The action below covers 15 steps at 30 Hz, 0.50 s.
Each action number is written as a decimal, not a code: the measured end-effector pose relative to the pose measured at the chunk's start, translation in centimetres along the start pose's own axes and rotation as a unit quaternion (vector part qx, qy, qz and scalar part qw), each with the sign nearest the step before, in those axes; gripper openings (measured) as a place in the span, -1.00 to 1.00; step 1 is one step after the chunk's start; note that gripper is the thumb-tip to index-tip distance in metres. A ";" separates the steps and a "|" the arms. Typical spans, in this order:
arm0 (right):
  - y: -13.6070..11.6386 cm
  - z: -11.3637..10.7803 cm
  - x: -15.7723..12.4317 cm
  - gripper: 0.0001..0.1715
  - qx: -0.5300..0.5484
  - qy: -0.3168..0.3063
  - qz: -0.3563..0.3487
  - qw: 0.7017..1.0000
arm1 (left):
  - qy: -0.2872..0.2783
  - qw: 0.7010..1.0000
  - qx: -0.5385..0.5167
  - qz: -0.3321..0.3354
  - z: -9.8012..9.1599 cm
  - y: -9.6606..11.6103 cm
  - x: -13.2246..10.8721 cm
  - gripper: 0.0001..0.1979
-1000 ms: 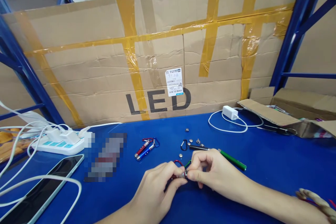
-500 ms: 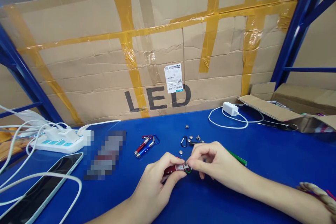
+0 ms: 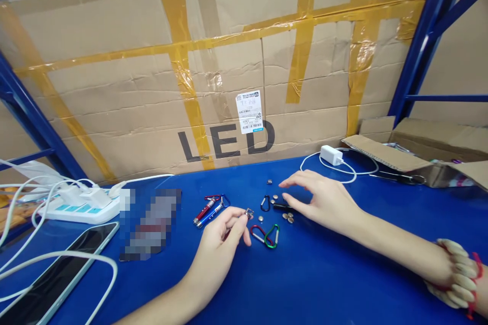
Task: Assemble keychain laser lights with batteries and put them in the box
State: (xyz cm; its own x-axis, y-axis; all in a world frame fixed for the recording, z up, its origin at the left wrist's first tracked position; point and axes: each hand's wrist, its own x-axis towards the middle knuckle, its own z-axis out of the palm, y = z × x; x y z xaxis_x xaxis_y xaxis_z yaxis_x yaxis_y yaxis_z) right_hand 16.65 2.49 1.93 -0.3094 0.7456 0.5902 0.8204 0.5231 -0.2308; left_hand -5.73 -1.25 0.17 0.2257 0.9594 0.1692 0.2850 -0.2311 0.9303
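Observation:
My left hand (image 3: 220, 246) pinches a small red keychain flashlight (image 3: 247, 214) by its silver end, just above the blue table (image 3: 343, 274). My right hand (image 3: 318, 202) reaches forward with fingers spread over several small button batteries (image 3: 287, 217) and a black carabiner (image 3: 265, 203), holding nothing. A red and a green carabiner (image 3: 267, 235) lie between my hands. Two more small flashlights, red and blue (image 3: 208, 210), lie to the left.
A white power strip (image 3: 84, 203) with plugs and cables sits at the left, with a phone (image 3: 57, 274) in front of it. A white charger (image 3: 330, 154) and an open cardboard box (image 3: 427, 157) are at the right. Taped cardboard marked LED stands behind.
My hands have come apart. The right hand let go of the flashlight and moved forward to the batteries. The red and green carabiners now lie on the table.

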 end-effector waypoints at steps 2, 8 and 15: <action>-0.1 0.3 -0.1 -0.81 -0.009 -0.045 -0.009 0.999 | -0.001 1.000 -0.024 -0.016 0.0 -0.1 0.2 -0.61; 0.2 0.5 -0.1 -0.67 -0.011 -0.120 0.003 0.993 | -0.010 0.998 -0.058 -0.040 -0.1 -0.2 0.2 -0.63; -1.4 0.3 -0.8 -0.61 0.082 -0.190 -0.100 0.973 | -0.024 0.998 -0.044 -0.041 0.0 -0.4 0.4 -0.63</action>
State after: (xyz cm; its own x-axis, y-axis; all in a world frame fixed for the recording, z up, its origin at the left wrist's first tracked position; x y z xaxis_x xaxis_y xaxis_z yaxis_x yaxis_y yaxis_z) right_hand 15.64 1.28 1.57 -0.6363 0.7044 0.3146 0.6471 0.7094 -0.2795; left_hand -5.77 -0.76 -0.13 0.2506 0.9650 0.0778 0.2225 -0.1356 0.9655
